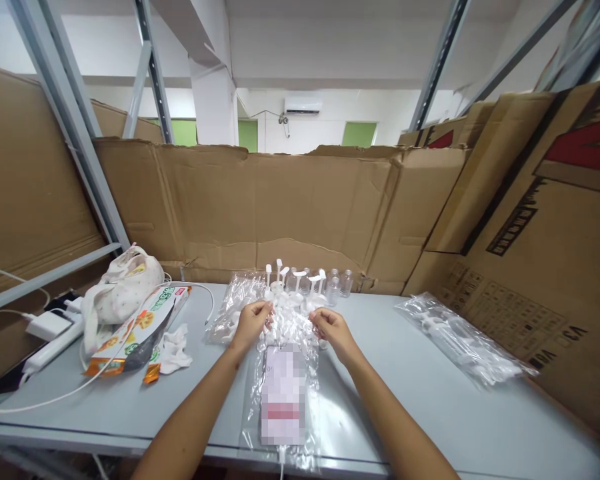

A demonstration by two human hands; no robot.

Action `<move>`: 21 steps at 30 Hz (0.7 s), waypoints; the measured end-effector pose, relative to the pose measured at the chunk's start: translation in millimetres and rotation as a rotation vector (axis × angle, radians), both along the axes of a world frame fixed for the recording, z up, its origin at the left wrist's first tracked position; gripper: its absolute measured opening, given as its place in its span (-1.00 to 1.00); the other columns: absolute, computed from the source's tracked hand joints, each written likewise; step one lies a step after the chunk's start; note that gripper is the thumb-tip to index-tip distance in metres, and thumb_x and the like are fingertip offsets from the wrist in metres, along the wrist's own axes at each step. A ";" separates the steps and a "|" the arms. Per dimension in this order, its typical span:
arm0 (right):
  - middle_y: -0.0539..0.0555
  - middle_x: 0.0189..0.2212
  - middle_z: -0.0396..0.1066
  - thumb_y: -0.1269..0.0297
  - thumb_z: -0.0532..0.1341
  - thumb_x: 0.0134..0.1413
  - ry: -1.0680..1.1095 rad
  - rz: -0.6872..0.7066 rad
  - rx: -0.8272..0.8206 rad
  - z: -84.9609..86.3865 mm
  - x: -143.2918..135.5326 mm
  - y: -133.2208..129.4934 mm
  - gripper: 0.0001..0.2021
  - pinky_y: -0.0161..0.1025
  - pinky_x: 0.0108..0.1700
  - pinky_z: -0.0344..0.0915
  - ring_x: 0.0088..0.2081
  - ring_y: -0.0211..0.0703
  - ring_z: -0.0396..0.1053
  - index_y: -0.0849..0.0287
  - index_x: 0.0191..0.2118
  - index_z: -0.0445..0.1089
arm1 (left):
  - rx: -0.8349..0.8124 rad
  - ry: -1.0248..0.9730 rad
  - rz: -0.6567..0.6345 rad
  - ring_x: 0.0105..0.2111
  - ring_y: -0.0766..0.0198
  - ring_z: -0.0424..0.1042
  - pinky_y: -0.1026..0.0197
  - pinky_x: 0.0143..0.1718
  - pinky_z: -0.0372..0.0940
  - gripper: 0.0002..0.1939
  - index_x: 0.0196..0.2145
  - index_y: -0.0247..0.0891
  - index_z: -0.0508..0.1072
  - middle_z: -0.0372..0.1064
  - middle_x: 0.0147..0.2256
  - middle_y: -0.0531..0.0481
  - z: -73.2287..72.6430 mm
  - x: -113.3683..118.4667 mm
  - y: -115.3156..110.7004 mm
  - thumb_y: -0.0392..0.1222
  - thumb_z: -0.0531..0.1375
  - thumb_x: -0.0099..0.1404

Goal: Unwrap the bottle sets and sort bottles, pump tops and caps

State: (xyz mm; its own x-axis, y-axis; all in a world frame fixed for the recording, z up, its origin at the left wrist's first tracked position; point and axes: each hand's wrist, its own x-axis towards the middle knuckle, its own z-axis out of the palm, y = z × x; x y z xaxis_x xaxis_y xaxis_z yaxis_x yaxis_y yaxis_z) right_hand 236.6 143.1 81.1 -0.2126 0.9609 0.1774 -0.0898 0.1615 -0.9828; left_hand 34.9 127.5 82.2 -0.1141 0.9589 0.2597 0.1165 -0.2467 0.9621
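My left hand (253,324) is closed in a pinch at the left edge of a clear plastic bag (293,325). Opposite it, my right hand (333,331) pinches the bag's right side. White pump tops (299,275) with long stems stand up behind the bag, just past my fingers. Several clear bottles (333,287) are upright at the back. Between my forearms a phone (283,395) lies on clear plastic, a white cable plugged into its near end. Glare on the plastic hides what is inside the bag.
Left of my hands lies another clear bag (237,300). Further left are a snack packet (143,327), crumpled tissue (174,350), a white cloth bag (125,280) and a power strip (55,347). A filled plastic bag (463,337) lies right. Cardboard walls (300,207) enclose the grey table (395,373).
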 end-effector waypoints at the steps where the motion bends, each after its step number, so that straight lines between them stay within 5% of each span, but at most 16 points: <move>1: -0.12 -0.76 0.17 0.00 0.27 -0.19 0.005 -0.015 0.008 -0.3 -0.2 0.8 -0.67 -0.39 -0.65 -0.04 -0.72 -0.40 0.07 0.20 -0.58 0.32 | 0.013 0.001 0.014 -0.69 0.42 0.26 0.38 -0.69 0.04 -0.63 -0.56 -0.33 0.37 0.23 -0.67 0.10 0.8 -1.1 0.1 0.06 0.12 0.15; 4: -0.12 -0.77 0.14 -0.01 0.28 -0.20 0.028 -0.054 0.031 -1.7 1.6 4.2 -0.67 -0.38 -0.65 -0.06 -0.71 -0.39 0.06 0.20 -0.57 0.34 | 0.035 0.004 -0.007 -0.68 0.41 0.28 0.37 -0.69 0.07 -0.63 -0.48 -0.33 0.41 0.27 -0.64 0.08 3.3 -2.5 -0.6 0.07 0.11 0.16; 9: -0.11 -0.72 0.18 -0.05 0.25 -0.18 0.129 -0.137 0.036 -2.7 11.1 10.9 -0.64 -0.38 -0.66 -0.06 -0.70 -0.41 0.03 0.19 -0.44 0.38 | -0.082 0.048 -0.270 -0.68 0.37 0.34 0.37 -0.72 0.10 -0.63 -0.36 -0.33 0.42 0.35 -0.57 0.03 4.1 -4.3 -1.3 0.08 0.15 0.12; 12: -0.06 -0.66 0.27 -0.10 0.22 -0.16 0.184 -0.057 -0.008 -2.1 14.4 12.0 -0.57 -0.38 -0.67 -0.05 -0.69 -0.36 0.14 0.19 -0.30 0.38 | -0.027 0.040 -0.206 -0.69 0.38 0.34 0.39 -0.72 0.10 -0.68 -0.42 -0.33 0.39 0.32 -0.61 0.06 3.5 -7.8 1.4 0.04 0.14 0.13; 15: -0.05 -0.65 0.31 -0.02 0.27 -0.17 0.095 0.100 -0.009 -1.6 12.8 9.5 -0.63 -0.37 -0.64 -0.02 -0.68 -0.36 0.17 0.21 -0.35 0.38 | 0.028 0.002 -0.115 -0.69 0.39 0.34 0.38 -0.71 0.11 -0.71 -0.42 -0.31 0.38 0.32 -0.60 0.07 4.2 -12.2 4.4 0.01 0.12 0.15; 21: -0.08 -0.73 0.24 0.02 0.27 -0.16 0.001 -0.011 0.103 -1.5 8.8 6.9 -0.70 -0.32 -0.61 -0.01 -0.68 -0.32 0.14 0.20 -0.45 0.37 | 0.083 -0.018 -0.031 -0.67 0.39 0.32 0.37 -0.69 0.13 -0.69 -0.38 -0.31 0.42 0.33 -0.60 0.06 11.3 -16.3 0.9 0.02 0.16 0.12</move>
State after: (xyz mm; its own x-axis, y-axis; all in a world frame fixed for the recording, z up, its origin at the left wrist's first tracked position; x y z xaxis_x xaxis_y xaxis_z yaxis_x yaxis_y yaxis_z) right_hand 245.4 150.0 79.6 -0.2024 0.9397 0.2757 -0.0886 0.2628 -0.9608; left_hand 18.7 128.3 93.5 -0.0900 0.9372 0.3368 0.0907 -0.3291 0.9399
